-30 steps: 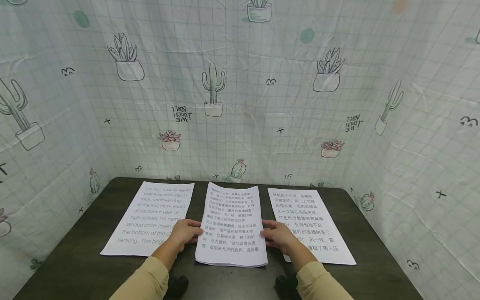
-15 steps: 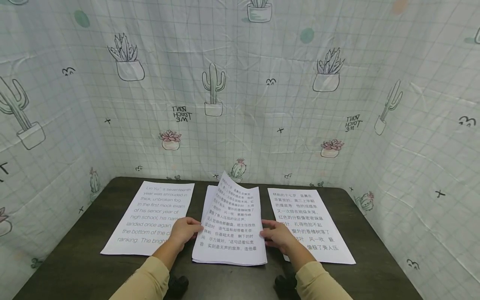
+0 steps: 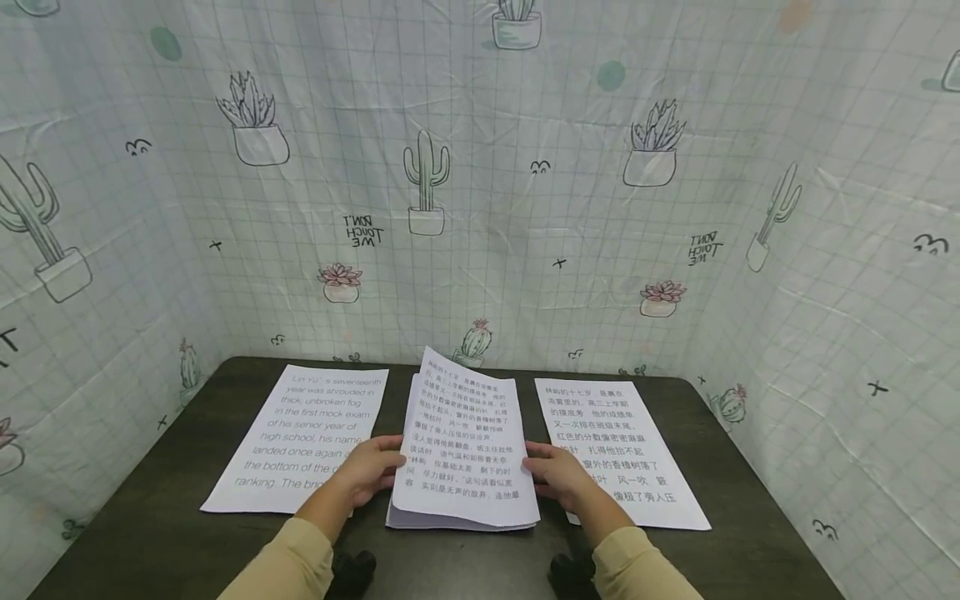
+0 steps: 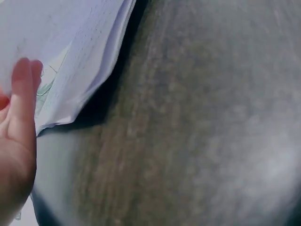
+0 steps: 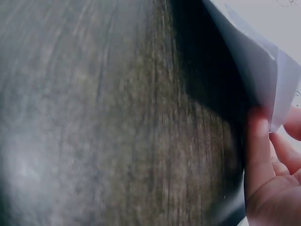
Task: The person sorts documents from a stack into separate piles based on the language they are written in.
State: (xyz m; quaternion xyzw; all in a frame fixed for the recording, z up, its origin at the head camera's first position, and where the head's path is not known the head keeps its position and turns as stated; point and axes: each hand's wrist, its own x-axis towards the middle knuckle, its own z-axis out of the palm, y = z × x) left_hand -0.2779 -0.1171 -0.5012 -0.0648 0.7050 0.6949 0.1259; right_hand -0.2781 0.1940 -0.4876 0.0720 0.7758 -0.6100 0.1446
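Observation:
A stack of printed paper sheets (image 3: 461,442) lies at the middle of the dark table, its upper sheets raised from those beneath and curling up at the far left corner. Along its left edge my left hand (image 3: 367,471) pinches the raised sheets, thumb on top. My right hand (image 3: 555,475) holds the opposite edge the same way. In the left wrist view, the left hand (image 4: 21,117) has its fingers extended beside the layered paper (image 4: 89,66). The right wrist view shows the right hand's fingertips (image 5: 257,123) at a lifted paper corner (image 5: 258,66).
A sheet with large English print (image 3: 300,433) lies to the left, and one with large Chinese print (image 3: 600,425) to the right. Two black objects (image 3: 354,573) sit at the near side. A cactus-patterned curtain (image 3: 480,208) encloses the dark wooden table (image 3: 465,567).
The upper sheets have come up off the lower ones, and their far left corner has risen and curled. Both hands have stayed at nearly the same places by the stack's sides.

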